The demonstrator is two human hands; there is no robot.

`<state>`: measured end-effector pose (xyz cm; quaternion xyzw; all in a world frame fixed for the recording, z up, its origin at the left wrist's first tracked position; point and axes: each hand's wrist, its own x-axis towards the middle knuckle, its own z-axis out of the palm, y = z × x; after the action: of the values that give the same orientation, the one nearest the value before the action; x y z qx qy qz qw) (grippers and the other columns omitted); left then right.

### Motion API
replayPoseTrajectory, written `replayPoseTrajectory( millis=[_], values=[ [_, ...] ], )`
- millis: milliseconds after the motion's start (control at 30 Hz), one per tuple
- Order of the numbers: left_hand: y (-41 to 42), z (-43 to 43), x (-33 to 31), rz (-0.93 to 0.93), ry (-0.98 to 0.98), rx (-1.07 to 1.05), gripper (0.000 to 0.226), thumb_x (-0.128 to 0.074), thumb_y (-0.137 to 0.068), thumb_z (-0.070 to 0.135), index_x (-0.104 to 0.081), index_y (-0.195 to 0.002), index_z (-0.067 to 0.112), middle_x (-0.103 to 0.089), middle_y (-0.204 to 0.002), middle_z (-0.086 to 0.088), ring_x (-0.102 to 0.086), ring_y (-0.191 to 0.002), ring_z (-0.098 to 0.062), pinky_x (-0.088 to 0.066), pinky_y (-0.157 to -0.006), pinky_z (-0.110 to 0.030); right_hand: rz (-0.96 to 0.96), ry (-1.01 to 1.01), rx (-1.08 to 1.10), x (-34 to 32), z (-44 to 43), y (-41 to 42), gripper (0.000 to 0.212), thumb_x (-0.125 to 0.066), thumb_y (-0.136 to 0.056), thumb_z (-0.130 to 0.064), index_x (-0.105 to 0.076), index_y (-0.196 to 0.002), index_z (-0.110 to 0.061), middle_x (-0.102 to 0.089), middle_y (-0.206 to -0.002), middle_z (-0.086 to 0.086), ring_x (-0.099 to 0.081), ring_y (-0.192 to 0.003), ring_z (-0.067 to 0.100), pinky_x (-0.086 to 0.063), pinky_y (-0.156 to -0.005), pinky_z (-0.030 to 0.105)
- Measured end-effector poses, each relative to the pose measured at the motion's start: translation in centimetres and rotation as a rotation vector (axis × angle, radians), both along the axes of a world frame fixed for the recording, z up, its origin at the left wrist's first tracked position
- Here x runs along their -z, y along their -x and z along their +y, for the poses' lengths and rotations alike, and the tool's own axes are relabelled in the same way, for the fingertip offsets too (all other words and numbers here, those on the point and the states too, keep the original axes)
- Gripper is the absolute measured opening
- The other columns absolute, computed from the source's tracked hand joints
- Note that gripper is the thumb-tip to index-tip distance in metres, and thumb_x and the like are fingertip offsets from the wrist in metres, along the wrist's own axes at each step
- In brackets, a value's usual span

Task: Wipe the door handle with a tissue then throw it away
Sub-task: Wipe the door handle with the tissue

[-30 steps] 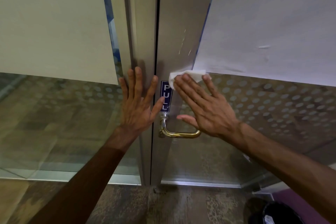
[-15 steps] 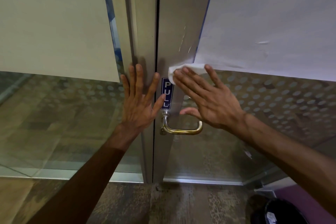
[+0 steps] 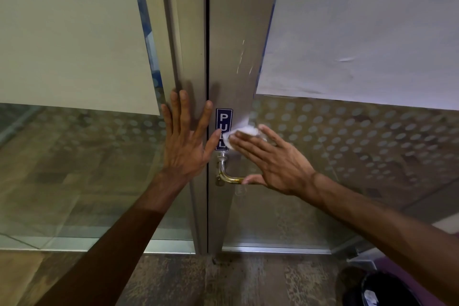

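Observation:
A brass door handle (image 3: pixel 227 176) sticks out of the metal door frame (image 3: pixel 236 57) below a blue PULL sign (image 3: pixel 223 119). My right hand (image 3: pixel 273 159) lies flat against the frame just above the handle, pressing a white tissue (image 3: pixel 244 130) under its fingers; its thumb covers the handle's right part. My left hand (image 3: pixel 186 141) rests flat, fingers spread, on the left door's frame beside the sign, holding nothing.
Glass door panels (image 3: pixel 74 169) with white paper sheets (image 3: pixel 360 32) on the upper halves stand left and right. A dark bin (image 3: pixel 377 290) sits on the floor at the bottom right. Mottled floor (image 3: pixel 198 281) lies below the doors.
My right hand slid the tissue up the frame, then down and left to beside the PULL sign, just above the handle. My left hand stayed put.

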<state>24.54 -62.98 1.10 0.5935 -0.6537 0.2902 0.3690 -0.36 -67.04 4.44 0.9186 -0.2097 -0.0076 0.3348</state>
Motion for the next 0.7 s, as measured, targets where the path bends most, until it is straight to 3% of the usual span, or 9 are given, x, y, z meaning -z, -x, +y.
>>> replayPoseTrajectory(
  millis=[200,467,567,700],
  values=[
    [0.1,-0.3,0.1,0.007,0.004,-0.004,0.081,-0.035,-0.110,0.060,0.023,-0.162,0.040,0.047,-0.164,0.003,0.035,-0.156,-0.023,0.018,-0.129,-0.051,-0.249,0.056,0.001,-4.0,-0.4,-1.4,0.093,-0.012,-0.097,-0.078,-0.005,-0.164,-0.013,0.001,-0.173,0.005,0.001,-0.159,0.019,0.011,-0.126,0.048],
    [0.0,-0.6,0.6,-0.018,-0.002,-0.050,0.085,-0.040,-0.109,0.060,0.021,-0.163,0.036,0.044,-0.166,0.000,0.033,-0.157,-0.025,0.017,-0.129,-0.051,0.106,-0.159,0.053,1.8,1.1,0.1,0.092,-0.002,-0.095,-0.078,0.007,-0.162,-0.015,0.009,-0.170,0.003,0.015,-0.157,0.021,0.011,-0.127,0.051],
    [-0.1,-0.6,0.4,-0.027,0.005,-0.075,0.087,-0.041,-0.109,0.060,0.022,-0.163,0.033,0.043,-0.166,-0.002,0.033,-0.158,-0.025,0.017,-0.130,-0.049,0.075,-0.095,0.043,0.4,0.8,0.1,0.092,-0.006,-0.096,-0.078,0.005,-0.163,-0.016,0.008,-0.171,0.004,0.013,-0.158,0.020,0.011,-0.127,0.050],
    [0.1,-0.5,0.1,-0.019,-0.016,-0.110,0.091,-0.041,-0.108,0.061,0.028,-0.161,0.032,0.047,-0.164,0.000,0.036,-0.156,-0.023,0.018,-0.129,-0.048,-0.106,0.032,0.012,-3.5,0.2,-0.7,0.091,-0.012,-0.098,-0.077,-0.001,-0.164,-0.015,0.004,-0.172,0.005,0.006,-0.159,0.020,0.012,-0.126,0.049]
  ],
)
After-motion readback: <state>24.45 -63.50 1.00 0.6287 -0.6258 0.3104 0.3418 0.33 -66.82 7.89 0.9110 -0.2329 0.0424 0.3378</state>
